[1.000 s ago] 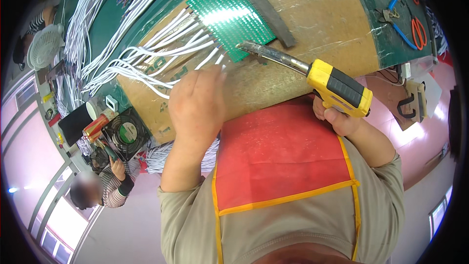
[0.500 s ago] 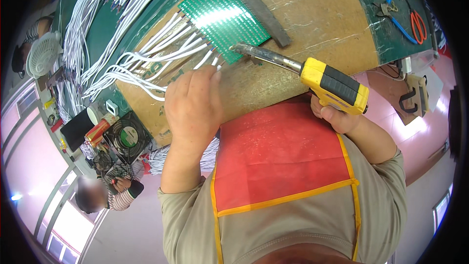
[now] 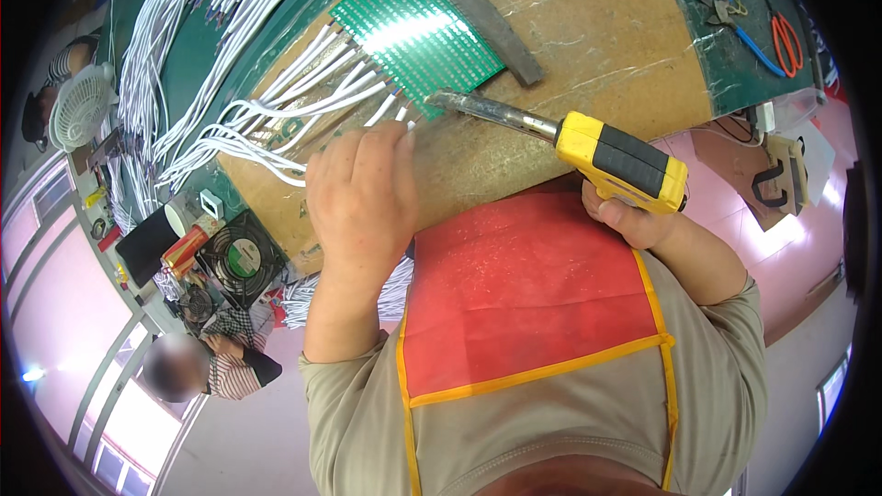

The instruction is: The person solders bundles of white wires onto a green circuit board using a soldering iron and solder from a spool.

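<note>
My right hand [image 3: 634,219] is wrapped around the grip of a yellow and black soldering gun [image 3: 625,162]. Its long metal barrel points left, and the tip reaches the near corner of a green circuit board [image 3: 413,29]. Beside that corner, my left hand [image 3: 361,188] is closed with its fingers curled down around a white cable [image 3: 410,125], whose end shows just past the fingertips. Most of that cable is hidden under the hand. Several other white cables [image 3: 317,101] run from the board's left edge and lie across the brown work sheet [image 3: 606,46].
Dark metal bars [image 3: 487,23] border the board. Thick bundles of white cables [image 3: 165,46] fill the left of the table. Blue-handled cutters [image 3: 746,28] and orange-handled scissors [image 3: 787,44] lie at the far right. A black fan [image 3: 243,257] stands lower left, near a co-worker [image 3: 216,366].
The soldering gun has shifted slightly left, its tip a little lower at the board's corner. The board has moved slightly left. At the lower left, the co-worker's hands and arm have shifted.
</note>
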`<action>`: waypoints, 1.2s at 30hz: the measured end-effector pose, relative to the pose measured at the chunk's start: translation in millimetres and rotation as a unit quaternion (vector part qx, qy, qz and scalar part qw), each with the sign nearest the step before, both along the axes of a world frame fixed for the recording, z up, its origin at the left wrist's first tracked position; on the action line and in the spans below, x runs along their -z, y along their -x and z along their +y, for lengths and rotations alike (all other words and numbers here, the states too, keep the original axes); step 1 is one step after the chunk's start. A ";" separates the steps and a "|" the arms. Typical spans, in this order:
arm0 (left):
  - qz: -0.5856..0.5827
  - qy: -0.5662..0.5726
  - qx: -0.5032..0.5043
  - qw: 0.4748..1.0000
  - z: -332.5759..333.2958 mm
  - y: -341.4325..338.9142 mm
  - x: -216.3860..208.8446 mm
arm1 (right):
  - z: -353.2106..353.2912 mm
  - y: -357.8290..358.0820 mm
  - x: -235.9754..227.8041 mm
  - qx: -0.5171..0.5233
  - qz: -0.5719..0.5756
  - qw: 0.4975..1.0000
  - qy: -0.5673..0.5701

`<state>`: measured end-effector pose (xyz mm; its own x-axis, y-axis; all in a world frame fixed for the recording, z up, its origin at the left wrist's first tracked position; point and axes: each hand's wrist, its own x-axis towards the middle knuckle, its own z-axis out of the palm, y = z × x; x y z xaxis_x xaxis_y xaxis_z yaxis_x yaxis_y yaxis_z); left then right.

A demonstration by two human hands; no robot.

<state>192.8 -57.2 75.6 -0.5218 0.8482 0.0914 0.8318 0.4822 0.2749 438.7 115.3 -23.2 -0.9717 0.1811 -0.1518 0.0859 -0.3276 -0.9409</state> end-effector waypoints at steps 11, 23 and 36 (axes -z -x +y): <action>0.036 -0.039 0.028 0.998 2.0 4.4 9.2 | 0.2 -2.3 2.7 -0.004 -0.013 1.000 0.020; 0.034 -0.041 0.024 0.998 2.3 5.1 12.2 | 3.5 -1.2 -6.8 0.002 -0.054 0.993 0.106; 0.029 -0.050 0.028 0.998 2.6 6.2 14.6 | -1.2 -1.0 2.3 0.021 -0.047 0.998 0.022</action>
